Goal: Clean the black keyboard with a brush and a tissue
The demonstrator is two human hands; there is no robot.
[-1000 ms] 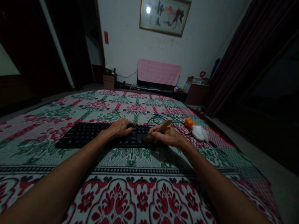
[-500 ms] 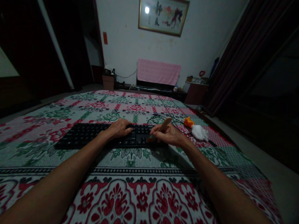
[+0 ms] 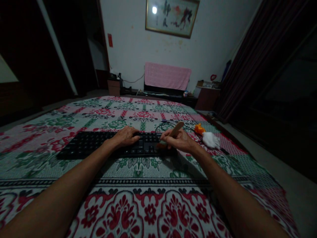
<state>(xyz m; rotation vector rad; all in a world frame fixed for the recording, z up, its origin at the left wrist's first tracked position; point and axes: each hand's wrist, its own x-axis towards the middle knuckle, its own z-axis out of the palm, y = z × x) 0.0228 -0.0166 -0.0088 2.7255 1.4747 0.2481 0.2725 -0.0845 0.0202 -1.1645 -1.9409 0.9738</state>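
A black keyboard [image 3: 86,145] lies across a bed covered by a floral red, green and white spread [image 3: 148,201]. My left hand [image 3: 126,136] rests palm down on the keyboard's middle, fingers curled over the far edge of the keys. My right hand [image 3: 178,140] is closed round a wooden-handled brush [image 3: 176,129], whose handle sticks up and to the right. The brush's lower end touches the keys near the keyboard's right end.
A dark cable [image 3: 165,125] loops on the spread behind the keyboard. An orange object [image 3: 199,129] and a white fluffy wad [image 3: 210,140] lie to the right near the bed's edge. Beyond the bed stand a pink-draped cabinet [image 3: 167,76] and small furniture against the wall.
My right hand has tilted the brush handle a little more upright and shifted slightly right along the keys. My left hand has stayed on the keyboard.
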